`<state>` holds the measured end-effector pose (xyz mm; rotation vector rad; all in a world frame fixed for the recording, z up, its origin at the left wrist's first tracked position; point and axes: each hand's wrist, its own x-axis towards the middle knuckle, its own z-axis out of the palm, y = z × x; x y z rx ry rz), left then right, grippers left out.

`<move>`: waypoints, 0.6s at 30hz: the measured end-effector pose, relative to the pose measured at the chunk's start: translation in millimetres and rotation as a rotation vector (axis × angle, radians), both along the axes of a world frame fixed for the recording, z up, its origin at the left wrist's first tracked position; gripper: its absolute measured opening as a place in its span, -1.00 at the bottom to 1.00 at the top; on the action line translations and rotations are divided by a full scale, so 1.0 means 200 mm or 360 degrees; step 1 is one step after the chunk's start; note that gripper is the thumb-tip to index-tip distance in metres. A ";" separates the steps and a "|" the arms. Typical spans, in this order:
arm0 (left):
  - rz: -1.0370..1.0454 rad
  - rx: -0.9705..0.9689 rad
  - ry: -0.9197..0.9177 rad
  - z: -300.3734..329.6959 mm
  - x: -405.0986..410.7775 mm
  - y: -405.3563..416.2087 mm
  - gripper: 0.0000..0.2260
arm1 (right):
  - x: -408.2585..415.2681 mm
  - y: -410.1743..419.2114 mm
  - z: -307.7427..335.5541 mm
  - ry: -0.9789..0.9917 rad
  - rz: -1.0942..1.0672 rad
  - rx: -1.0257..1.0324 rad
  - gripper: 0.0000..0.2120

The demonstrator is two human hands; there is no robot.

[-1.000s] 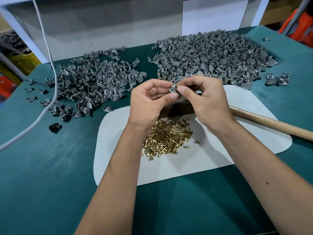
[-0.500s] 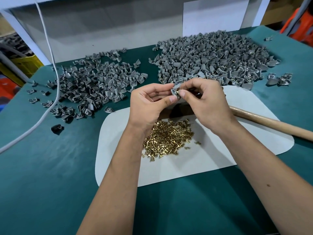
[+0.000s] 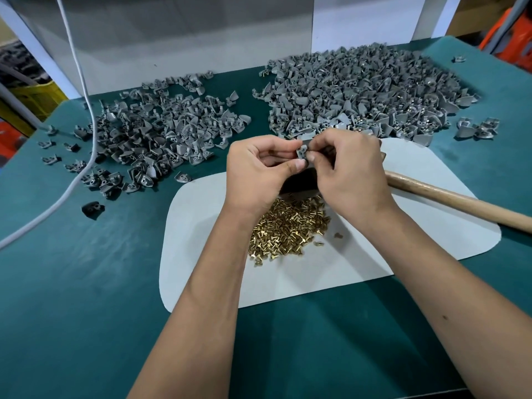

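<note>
My left hand (image 3: 256, 171) and my right hand (image 3: 348, 171) meet above a white mat (image 3: 316, 272), both pinching one small grey plastic part (image 3: 302, 149) between thumbs and fingertips. Whether a brass piece sits in the part is hidden by my fingers. Under my hands lies a heap of small brass rivets (image 3: 288, 228) on the mat. A dark block (image 3: 299, 182) shows partly beneath my hands.
Two heaps of grey plastic parts lie on the green table: a left heap (image 3: 161, 133) and a larger right heap (image 3: 359, 93). A wooden handle (image 3: 460, 203) lies across the mat's right side. A white cable (image 3: 83, 110) runs down the left.
Both hands stay together on the grey part; the fingers have shifted only slightly. The heaps and the handle have not moved.
</note>
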<state>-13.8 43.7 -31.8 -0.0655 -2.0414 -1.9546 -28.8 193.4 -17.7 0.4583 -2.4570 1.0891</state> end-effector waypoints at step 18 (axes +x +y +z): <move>-0.0205 0.0296 -0.0030 0.01 0.01 -0.03 -0.77 | -0.04 0.08 0.01 0.0447 0.0302 0.0020 -0.94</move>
